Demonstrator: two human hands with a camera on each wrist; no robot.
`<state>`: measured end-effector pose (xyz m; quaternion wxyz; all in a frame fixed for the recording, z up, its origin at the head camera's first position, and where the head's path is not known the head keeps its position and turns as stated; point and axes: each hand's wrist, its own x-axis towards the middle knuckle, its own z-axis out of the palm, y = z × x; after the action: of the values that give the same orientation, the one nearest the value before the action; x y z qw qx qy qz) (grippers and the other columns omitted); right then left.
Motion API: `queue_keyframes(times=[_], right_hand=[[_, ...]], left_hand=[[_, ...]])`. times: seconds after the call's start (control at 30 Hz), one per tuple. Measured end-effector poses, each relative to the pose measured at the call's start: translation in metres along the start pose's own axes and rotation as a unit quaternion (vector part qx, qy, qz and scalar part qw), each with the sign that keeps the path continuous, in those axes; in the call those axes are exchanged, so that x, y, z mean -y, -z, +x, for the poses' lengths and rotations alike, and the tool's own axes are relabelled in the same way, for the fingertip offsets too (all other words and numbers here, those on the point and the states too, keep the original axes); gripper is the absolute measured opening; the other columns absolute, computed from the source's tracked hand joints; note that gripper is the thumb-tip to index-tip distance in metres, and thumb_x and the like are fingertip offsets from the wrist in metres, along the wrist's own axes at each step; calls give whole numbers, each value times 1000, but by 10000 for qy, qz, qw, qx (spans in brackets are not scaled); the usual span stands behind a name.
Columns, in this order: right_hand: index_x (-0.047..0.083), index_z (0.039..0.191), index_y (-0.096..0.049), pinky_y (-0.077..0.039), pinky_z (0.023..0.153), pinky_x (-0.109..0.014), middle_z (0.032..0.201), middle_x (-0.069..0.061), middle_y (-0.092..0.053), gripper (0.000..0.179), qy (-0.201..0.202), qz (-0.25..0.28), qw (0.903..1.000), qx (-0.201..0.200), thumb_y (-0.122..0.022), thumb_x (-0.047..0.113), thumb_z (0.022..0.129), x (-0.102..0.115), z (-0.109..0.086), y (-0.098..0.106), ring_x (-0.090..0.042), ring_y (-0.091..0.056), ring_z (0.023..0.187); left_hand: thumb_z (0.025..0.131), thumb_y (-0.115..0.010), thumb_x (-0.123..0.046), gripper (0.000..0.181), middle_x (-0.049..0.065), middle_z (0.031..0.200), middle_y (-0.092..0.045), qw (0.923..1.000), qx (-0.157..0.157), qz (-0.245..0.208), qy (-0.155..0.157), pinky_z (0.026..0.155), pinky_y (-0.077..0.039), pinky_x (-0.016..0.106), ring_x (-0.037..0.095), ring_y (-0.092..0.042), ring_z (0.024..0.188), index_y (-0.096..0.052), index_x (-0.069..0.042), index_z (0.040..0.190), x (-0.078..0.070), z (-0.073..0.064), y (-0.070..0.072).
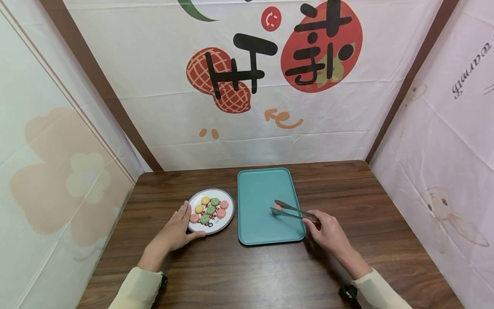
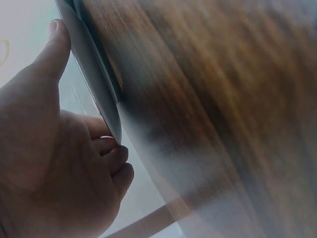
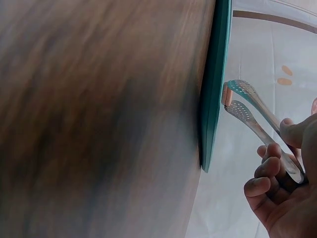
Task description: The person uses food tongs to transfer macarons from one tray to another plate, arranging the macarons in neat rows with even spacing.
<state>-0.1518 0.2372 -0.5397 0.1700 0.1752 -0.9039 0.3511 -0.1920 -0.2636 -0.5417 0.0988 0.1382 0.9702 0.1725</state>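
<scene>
My left hand (image 1: 173, 229) rests against the near-left rim of a white plate (image 1: 197, 198), its fingers and thumb spread along the edge. Several pink, yellow and green macarons (image 1: 210, 210) lie on that plate. In my right hand (image 1: 329, 231) I hold metal tongs (image 1: 286, 205) near their hinged end. Between the perforated tong tips is a pink macaron (image 3: 227, 94), low over the teal tray (image 1: 266, 184). Whether the macaron touches the tray, I cannot tell.
Plate and tray stand side by side on a dark wooden table (image 1: 270, 274), with a narrow gap between them. A printed white cloth (image 1: 154, 86) hangs behind the table, and similar cloth walls flank it left and right.
</scene>
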Motion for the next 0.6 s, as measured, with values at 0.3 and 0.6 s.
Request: queue_keyframes(times=[0.3,0.6], right_hand=[[-4,116,-75,-53,57,-23,88,-2,-73,27,313,-35,9994,-131,-84,10,95,6,4,-9,-1,-55,68],[-4,116,-75,-51,55,-22,83,2,-68,26,268,189,9995,35,-83,10,95,15,8,-16,-1,-53,66]], left_hand=[[95,-66,-72,123,36,174,-7,10000,10,24,-23,131,-18,62,54,-15,159,-16,16,164,0,0,0],[95,-66,-72,123,35,174,-5,10000,24,3,8,131,-17,62,53,-14,160,-15,16,164,0,0,0]])
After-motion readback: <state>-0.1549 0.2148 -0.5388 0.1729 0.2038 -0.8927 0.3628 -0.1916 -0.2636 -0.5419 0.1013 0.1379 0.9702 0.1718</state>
